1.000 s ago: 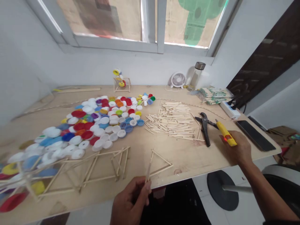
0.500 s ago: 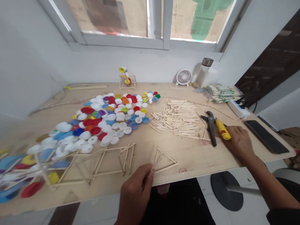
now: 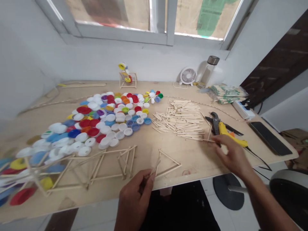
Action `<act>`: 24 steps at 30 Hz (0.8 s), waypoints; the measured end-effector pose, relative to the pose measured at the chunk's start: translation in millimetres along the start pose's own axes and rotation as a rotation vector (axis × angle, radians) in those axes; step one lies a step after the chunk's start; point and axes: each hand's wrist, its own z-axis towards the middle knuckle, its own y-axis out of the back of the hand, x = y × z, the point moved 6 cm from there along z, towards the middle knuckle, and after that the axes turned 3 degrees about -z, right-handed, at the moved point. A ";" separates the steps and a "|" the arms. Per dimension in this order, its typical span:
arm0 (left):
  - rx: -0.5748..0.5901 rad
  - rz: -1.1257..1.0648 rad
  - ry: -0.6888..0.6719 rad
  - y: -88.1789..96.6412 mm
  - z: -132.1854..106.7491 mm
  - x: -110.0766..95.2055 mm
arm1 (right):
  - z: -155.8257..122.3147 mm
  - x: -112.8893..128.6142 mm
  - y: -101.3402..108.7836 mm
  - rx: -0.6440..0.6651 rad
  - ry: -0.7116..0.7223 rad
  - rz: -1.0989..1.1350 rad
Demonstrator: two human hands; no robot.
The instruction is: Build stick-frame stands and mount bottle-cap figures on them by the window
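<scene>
My left hand (image 3: 137, 196), at the front edge of the table, is closed in a pinch on a thin wooden stick (image 3: 156, 163). Touching or just above that stick's far end is a triangle of wooden sticks (image 3: 169, 169) lying flat. My right hand (image 3: 232, 154) reaches over the table with finger and thumb apart. Its fingertips are at the end of a wooden stick (image 3: 196, 138) at the front of a large stick pile (image 3: 186, 115). Partly behind that hand lie a yellow glue gun (image 3: 223, 129) and a black-handled cutter (image 3: 215, 120).
Colourful bottle caps (image 3: 106, 128) spread across the left half. Stick frames (image 3: 108, 176) stand in front of them. A phone (image 3: 269, 138), power strip (image 3: 243, 110), bagged sticks (image 3: 228, 94), bottle (image 3: 208, 72) and small fan (image 3: 188, 76) are at the right and back.
My right hand has left the glue gun and moved left to the stick pile's front edge. The glue gun now lies turned beside the cutter. My left hand keeps its pinch.
</scene>
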 end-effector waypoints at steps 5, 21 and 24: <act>-0.004 -0.015 0.053 3.7 -6.9 7.1 | 24.8 84.9 -50.7 0.299 0.119 0.207; -0.019 -0.003 0.041 10.0 -11.6 12.6 | 23.4 105.4 -84.4 0.404 -0.127 0.171; -0.017 0.050 0.000 9.5 -9.5 8.0 | 7.1 92.5 -83.8 0.321 -0.354 0.493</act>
